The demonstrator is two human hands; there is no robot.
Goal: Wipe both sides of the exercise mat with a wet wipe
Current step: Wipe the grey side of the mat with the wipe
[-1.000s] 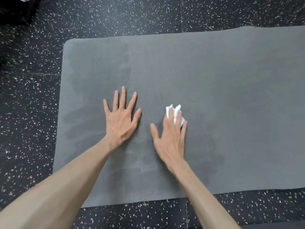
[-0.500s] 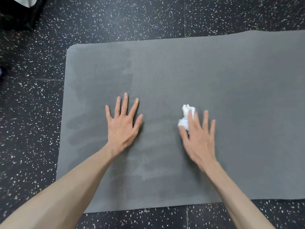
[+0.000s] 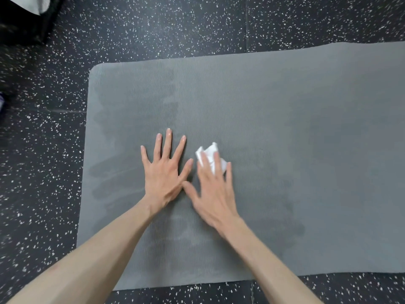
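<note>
A grey exercise mat (image 3: 295, 128) lies flat on the floor and runs out of view to the right. Darker damp streaks mark its left and middle parts. My left hand (image 3: 163, 172) rests flat on the mat with its fingers spread and straight. Right beside it, my right hand (image 3: 213, 191) presses a crumpled white wet wipe (image 3: 209, 155) onto the mat with straight fingers. The wipe sticks out beyond the fingertips; its near part is hidden under the fingers. My right thumb touches the edge of my left hand.
Black rubber flooring with white speckles (image 3: 153, 25) surrounds the mat. A dark bag-like object with something white (image 3: 26, 16) sits at the top left corner. A small purplish thing (image 3: 1, 102) shows at the left edge.
My right hand has slid the wipe leftwards across the mat, back next to my left hand. The left hand has stayed flat in the same place.
</note>
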